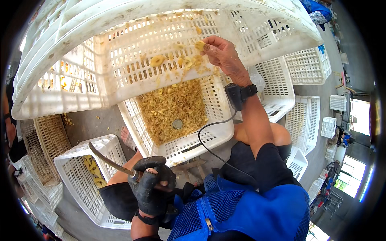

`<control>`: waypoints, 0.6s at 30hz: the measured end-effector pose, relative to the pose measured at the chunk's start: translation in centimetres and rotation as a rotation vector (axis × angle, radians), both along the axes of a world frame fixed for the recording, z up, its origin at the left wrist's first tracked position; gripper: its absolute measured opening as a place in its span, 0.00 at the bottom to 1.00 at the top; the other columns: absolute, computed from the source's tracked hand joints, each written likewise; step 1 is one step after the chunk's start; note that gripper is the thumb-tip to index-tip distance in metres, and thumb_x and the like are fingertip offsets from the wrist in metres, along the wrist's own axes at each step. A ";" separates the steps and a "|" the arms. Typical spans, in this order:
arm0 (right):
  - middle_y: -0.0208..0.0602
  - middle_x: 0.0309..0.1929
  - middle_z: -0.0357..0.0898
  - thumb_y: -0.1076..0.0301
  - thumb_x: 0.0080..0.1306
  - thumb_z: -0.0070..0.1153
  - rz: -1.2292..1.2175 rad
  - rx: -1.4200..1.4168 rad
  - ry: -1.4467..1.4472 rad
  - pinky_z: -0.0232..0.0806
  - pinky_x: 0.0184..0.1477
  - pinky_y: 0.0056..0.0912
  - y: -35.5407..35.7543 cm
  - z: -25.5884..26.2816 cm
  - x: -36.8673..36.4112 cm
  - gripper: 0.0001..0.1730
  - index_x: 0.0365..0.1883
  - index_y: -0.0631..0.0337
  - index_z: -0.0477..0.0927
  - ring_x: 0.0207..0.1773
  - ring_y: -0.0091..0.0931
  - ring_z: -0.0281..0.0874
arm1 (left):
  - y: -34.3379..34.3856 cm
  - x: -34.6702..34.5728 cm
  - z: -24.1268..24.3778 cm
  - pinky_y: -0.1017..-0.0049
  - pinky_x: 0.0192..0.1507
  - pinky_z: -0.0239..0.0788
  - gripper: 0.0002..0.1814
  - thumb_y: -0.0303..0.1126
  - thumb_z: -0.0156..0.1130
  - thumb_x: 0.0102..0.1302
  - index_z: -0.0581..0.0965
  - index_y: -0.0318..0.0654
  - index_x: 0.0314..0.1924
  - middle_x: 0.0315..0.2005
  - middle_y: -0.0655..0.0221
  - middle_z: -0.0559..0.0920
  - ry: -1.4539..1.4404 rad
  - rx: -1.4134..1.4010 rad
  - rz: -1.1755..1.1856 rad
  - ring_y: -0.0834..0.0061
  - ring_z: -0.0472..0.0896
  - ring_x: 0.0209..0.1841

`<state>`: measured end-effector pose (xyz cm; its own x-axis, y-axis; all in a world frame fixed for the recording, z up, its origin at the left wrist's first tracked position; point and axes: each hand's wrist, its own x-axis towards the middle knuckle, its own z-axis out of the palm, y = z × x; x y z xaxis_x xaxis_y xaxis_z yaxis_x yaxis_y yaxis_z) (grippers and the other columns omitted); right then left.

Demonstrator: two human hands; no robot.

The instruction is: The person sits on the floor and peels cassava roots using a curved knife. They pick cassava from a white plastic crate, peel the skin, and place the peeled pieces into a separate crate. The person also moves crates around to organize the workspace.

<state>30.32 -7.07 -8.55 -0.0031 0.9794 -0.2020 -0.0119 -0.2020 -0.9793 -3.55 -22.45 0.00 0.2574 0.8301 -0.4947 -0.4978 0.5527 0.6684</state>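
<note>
My left hand (152,183), in a worn black glove with bare fingertips showing, is closed around a curved, narrow tool (110,159) with a metal collar. The tool points up and left. My bare right hand (221,55), with a black device strapped at the wrist, pinches a thin yellow slice (199,45) between thumb and fingers. It is above a tilted white plastic crate (120,87), where more yellow slices (157,60) stick to the slatted surface. Below, a white crate (211,137) holds yellowish-brown shavings (169,111) with a small round object (177,124) on them.
A white crate with yellow pieces (94,170) stands at the lower left, beside stained brown crates (52,141). More white crates (303,120) stand at the right. A black cable (202,129) runs from the wrist device across the shavings crate's edge. Another person's arm (10,129) shows far left.
</note>
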 end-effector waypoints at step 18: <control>0.28 0.20 0.76 0.57 0.62 0.62 0.169 0.037 -0.580 0.65 0.30 0.26 -2.5 -5.1 -1.4 0.12 0.38 0.53 0.85 0.25 0.19 0.71 | 0.0 0.6 0.3 0.76 0.16 0.58 0.21 0.43 0.58 0.67 0.75 0.29 0.46 0.16 0.71 0.68 0.014 -0.010 -0.004 0.76 0.66 0.16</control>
